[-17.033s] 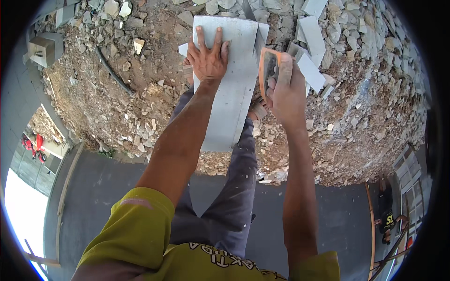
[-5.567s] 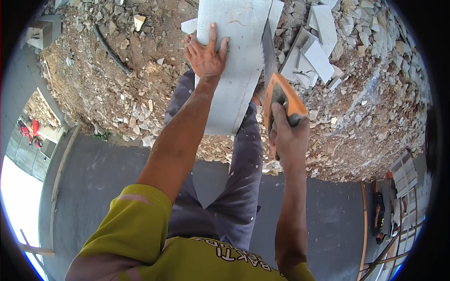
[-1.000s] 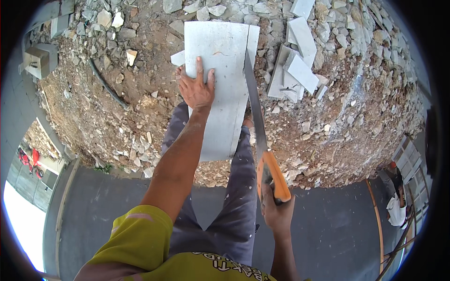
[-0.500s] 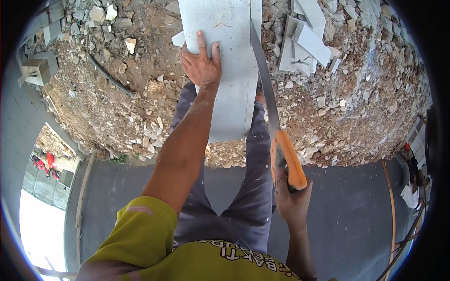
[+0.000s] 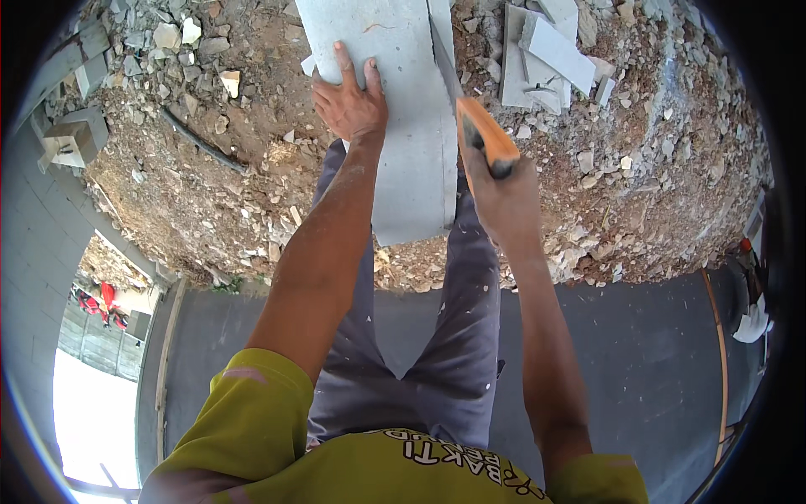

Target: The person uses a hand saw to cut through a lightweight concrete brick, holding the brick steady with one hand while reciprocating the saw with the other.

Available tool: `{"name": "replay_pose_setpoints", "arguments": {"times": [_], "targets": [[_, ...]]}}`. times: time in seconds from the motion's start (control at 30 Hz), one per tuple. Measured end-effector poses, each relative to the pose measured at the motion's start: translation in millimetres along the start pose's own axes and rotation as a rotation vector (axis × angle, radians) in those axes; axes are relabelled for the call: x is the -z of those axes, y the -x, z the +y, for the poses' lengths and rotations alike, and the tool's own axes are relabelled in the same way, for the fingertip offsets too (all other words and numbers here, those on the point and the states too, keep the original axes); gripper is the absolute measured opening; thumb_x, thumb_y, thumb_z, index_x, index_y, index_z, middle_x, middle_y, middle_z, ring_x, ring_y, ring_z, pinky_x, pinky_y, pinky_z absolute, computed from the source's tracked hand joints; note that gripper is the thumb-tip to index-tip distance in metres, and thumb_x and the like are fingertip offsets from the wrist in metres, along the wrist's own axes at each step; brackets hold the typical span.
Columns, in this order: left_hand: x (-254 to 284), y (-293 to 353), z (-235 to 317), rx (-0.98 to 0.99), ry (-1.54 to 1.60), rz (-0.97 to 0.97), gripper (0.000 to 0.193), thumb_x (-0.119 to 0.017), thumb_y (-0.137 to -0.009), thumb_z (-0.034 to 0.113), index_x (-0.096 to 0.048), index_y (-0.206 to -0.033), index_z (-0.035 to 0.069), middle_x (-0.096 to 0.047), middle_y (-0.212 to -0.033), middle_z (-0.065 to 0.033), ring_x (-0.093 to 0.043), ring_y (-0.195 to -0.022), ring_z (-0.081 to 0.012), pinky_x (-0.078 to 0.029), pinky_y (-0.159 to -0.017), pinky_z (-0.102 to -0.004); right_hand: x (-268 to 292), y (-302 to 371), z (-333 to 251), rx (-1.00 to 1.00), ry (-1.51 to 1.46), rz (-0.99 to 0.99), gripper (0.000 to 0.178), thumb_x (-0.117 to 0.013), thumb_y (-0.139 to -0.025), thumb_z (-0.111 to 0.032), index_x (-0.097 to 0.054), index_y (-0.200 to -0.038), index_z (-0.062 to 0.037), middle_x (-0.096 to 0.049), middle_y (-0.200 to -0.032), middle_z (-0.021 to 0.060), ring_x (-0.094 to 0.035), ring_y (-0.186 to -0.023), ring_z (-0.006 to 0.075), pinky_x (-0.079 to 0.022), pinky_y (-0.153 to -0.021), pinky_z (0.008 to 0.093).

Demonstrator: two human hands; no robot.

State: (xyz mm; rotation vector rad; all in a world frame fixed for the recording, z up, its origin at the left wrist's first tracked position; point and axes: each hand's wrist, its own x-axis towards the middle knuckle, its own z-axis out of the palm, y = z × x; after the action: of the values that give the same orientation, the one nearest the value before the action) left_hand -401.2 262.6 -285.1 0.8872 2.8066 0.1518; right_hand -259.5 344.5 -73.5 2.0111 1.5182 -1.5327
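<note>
A long light-grey board (image 5: 411,160), flat and smooth, stretches away from between my legs. My left hand (image 5: 351,105) lies flat on its left part, fingers spread. In my right hand (image 5: 506,197) is the orange handle of a handsaw (image 5: 487,134), fingers wrapped round it. The saw's dark blade sits in a lengthwise cut near the board's right edge, with a narrow strip to the right of that cut. Much of the blade is hidden at the cut, and its tip does not show.
Stony soil with rubble surrounds the board. Broken grey board pieces (image 5: 550,59) lie at the far right, and a dark curved hose-like piece (image 5: 201,139) at the left. A small block (image 5: 71,143) stands far left. Behind me is a dark grey surface (image 5: 621,361).
My right hand has pushed the saw forward, away from me, so much less of the blade shows. The left hand still presses on the board. The whole view has shifted slightly.
</note>
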Motion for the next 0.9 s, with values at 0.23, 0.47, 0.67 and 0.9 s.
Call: {"name": "replay_pose_setpoints", "arguments": {"times": [0.23, 0.47, 0.67, 0.9], "targets": [[3, -10, -31, -0.018, -0.09, 0.09, 0.062, -0.044, -0.095, 0.06, -0.03, -0.151, 0.035, -0.041, -0.118, -0.023, -0.045, -0.106, -0.0368, -0.038, -0.095, -0.0464, 11, 109, 2, -0.019, -0.203, 0.001, 0.018, -0.062, -0.092, -0.01, -0.061, -0.084, 0.0068, -0.055, -0.057, 0.0032, -0.051, -0.053, 0.0041, -0.039, -0.047, 0.0276], [-4, -4, -10, -0.005, -0.052, 0.06, 0.062, -0.043, -0.095, 0.06, -0.029, -0.151, 0.036, -0.041, -0.118, -0.0215, -0.046, -0.104, -0.0364, -0.037, -0.095, -0.0465, -11, -19, -27, 0.046, -0.026, -0.081, 0.032, -0.062, -0.092, -0.017, -0.055, -0.07, 0.0048, -0.051, -0.052, 0.0036, -0.045, -0.048, 0.0071, -0.036, -0.045, 0.0309], [5, -9, -33, 0.03, -0.081, 0.01, 0.062, -0.042, -0.096, 0.06, -0.027, -0.151, 0.037, -0.041, -0.119, -0.0234, -0.045, -0.107, -0.037, -0.036, -0.094, -0.0467, 26, 131, 5, -0.246, -0.24, -0.034, 0.025, -0.063, -0.092, -0.011, -0.056, -0.073, 0.0037, -0.051, -0.054, 0.003, -0.043, -0.052, 0.0048, -0.035, -0.047, 0.0293], [3, -2, -22, -0.011, -0.081, 0.064, 0.06, -0.042, -0.096, 0.059, -0.029, -0.151, 0.037, -0.039, -0.126, -0.0258, -0.044, -0.111, -0.0378, -0.036, -0.097, -0.0471, -13, -21, -10, -0.042, -0.146, -0.088, 0.027, -0.064, -0.091, -0.018, -0.061, -0.075, 0.0032, -0.053, -0.052, 0.0026, -0.048, -0.046, 0.0085, -0.037, -0.044, 0.0306]]}}
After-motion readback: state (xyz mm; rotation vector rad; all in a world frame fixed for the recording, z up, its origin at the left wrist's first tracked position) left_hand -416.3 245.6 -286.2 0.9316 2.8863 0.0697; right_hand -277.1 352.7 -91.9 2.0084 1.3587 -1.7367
